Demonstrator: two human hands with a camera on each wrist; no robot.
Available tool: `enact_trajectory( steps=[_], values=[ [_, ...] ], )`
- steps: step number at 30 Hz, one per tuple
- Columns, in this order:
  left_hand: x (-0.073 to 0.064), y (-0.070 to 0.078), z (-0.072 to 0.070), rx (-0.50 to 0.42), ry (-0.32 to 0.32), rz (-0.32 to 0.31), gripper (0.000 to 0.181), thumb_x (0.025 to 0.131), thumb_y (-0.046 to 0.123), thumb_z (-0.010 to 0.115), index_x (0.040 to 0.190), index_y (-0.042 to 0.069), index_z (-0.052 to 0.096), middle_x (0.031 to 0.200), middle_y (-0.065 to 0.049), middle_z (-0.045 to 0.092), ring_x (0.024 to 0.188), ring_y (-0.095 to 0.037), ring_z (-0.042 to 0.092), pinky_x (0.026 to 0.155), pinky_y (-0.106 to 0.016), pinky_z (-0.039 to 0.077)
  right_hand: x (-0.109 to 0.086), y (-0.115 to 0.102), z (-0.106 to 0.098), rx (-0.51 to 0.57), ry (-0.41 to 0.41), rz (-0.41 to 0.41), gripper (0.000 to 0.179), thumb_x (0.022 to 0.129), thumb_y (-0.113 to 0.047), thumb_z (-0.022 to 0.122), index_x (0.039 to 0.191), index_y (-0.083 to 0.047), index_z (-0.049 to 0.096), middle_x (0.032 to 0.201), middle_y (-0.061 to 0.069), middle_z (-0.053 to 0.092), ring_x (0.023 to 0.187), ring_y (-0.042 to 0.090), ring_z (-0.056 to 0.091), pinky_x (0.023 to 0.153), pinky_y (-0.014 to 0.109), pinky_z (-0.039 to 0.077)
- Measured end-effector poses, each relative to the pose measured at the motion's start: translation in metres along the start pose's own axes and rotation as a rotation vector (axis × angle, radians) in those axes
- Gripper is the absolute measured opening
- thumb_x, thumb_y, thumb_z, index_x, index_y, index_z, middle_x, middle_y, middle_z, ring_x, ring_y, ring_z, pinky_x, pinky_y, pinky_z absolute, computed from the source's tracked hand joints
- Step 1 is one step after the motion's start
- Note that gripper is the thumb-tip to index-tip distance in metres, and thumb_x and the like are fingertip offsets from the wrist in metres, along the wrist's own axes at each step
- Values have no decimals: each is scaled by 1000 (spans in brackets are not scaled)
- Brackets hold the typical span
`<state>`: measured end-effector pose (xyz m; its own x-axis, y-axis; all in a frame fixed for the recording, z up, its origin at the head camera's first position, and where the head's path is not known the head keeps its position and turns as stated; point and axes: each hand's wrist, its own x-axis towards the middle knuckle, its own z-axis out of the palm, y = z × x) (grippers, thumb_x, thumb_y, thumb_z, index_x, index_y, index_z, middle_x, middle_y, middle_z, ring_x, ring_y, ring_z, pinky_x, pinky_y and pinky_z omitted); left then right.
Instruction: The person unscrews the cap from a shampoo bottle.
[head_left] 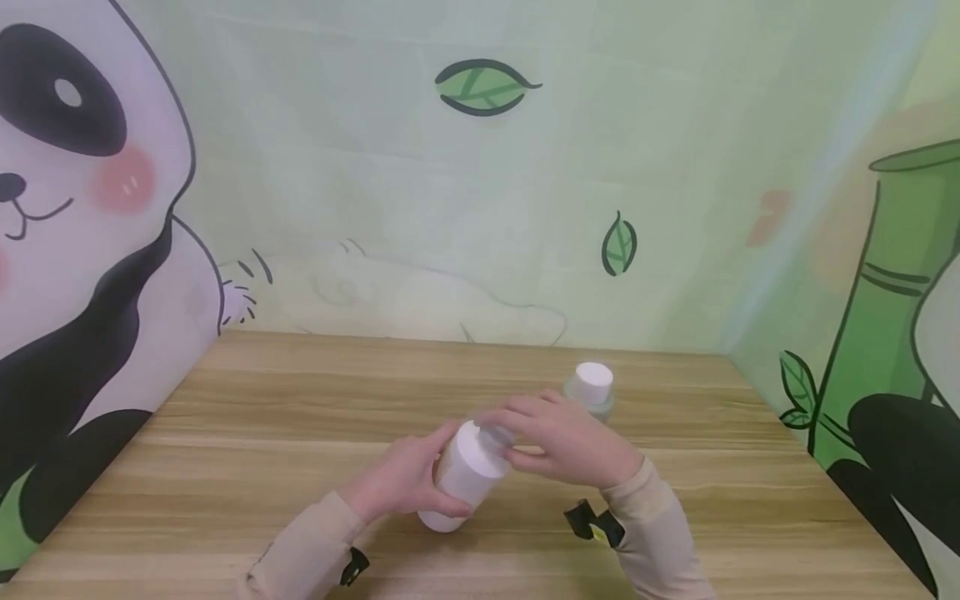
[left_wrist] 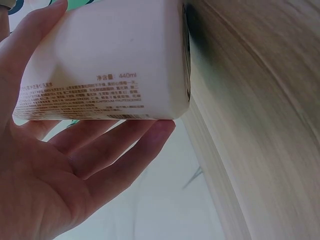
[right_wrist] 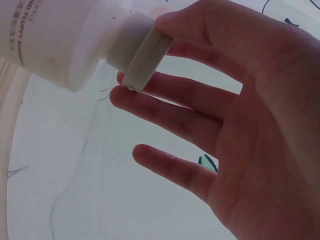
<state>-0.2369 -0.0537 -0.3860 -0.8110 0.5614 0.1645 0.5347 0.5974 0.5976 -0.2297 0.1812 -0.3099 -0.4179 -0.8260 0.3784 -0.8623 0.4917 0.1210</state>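
A white shampoo bottle (head_left: 467, 482) leans at a tilt just above or against the table, its top toward the right. My left hand (head_left: 399, 475) grips its body between thumb and fingers. Small brown print and "440ml" show on the bottle's side in the left wrist view. At the top, the thumb and fingertips of my right hand (head_left: 573, 442) pinch the pale pump head or cap (right_wrist: 137, 50). In the right wrist view the little finger stands away from it. Part of that top is hidden by my right fingers in the head view.
Behind my right hand stands a second container with a white cap (head_left: 595, 382), partly hidden. The wooden table (head_left: 300, 392) ends at a fabric backdrop (head_left: 337, 167) printed with pandas, leaves and bamboo. Dark straps (head_left: 595, 523) hang at both sleeves.
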Motion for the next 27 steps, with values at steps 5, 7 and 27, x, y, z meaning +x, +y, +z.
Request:
enact_trajectory(
  steps=[5,7,27],
  values=[
    [0,1,-1,-9,-4,-10,89,64,34,87,138,14,42,104,-11,71,88,-22,68,75,-39,56,0,1,1,-1,22,-34,40,84,-21,71,122,-14,62,117,-2,68,101,16,66,85,37,51],
    [-1,1,-1,-10,-6,-13,89,64,34,87,138,14,42,105,-11,71,89,-22,67,76,-40,56,0,1,1,0,21,-36,40,84,-21,71,122,-14,62,117,-2,68,101,16,66,85,37,51],
    [-1,1,-1,7,-3,-1,88,65,35,87,138,15,42,104,-10,71,88,-22,68,73,-36,55,-1,0,-4,12,-8,83,46,90,-38,64,129,-16,58,119,-2,68,110,17,63,97,42,47]
  ],
)
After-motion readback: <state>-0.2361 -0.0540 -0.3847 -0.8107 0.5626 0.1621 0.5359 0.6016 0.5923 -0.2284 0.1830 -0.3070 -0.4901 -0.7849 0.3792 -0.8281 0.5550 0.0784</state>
